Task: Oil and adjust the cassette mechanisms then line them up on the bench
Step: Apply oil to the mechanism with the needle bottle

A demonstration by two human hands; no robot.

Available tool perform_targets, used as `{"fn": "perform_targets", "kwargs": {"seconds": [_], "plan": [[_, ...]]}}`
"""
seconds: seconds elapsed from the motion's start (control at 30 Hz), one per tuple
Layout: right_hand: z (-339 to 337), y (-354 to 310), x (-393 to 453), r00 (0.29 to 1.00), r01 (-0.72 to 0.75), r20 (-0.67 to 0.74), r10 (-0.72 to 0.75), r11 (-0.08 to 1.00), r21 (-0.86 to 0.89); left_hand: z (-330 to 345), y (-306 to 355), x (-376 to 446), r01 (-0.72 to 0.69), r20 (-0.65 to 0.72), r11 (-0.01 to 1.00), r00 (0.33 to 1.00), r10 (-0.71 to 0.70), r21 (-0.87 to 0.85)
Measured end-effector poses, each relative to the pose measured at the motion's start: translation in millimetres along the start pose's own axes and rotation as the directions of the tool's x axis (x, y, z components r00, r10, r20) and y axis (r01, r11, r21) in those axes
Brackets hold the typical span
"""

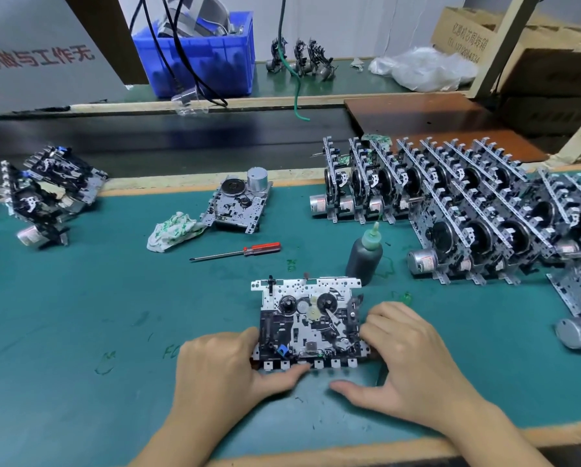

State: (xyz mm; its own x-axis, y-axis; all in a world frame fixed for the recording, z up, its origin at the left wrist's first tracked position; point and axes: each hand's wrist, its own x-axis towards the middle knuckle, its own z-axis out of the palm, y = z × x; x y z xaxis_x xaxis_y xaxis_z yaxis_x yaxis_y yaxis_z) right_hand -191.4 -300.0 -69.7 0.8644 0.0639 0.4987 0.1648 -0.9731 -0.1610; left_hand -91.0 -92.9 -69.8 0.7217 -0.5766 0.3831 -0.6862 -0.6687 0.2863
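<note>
So the cassette mechanism (311, 323) is lying flat near the front edge of the green surface (80, 298), and both hands are on it. The left hand (221, 369) grips its left side, thumb along the bottom row of tabs. The right hand (413, 362) has fingers curled over the right side, thumb stretched out on the mat. An oil bottle (364, 254) stands just behind it, a red screwdriver (238, 252) and rag (173, 230) further back. Finished ones stand in rows (450, 203) toward the right edge
</note>
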Motion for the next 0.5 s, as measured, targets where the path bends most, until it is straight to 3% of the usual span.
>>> {"fn": "perform_targets", "kwargs": {"seconds": [0.33,0.5], "plan": [[0.9,-5.7,2.7,0.993,-0.094,-0.074,0.087,0.990,-0.101,-6.6,-7.0,-2.3,-0.186,0.109,0.980,0.975,0.194,-0.076],[-1.4,1.3,0.4,1.000,-0.015,-0.010,0.015,0.999,-0.049,-5.5,-5.4,-2.6,-0.133,0.116,0.990,0.984,0.138,-0.044]]}}
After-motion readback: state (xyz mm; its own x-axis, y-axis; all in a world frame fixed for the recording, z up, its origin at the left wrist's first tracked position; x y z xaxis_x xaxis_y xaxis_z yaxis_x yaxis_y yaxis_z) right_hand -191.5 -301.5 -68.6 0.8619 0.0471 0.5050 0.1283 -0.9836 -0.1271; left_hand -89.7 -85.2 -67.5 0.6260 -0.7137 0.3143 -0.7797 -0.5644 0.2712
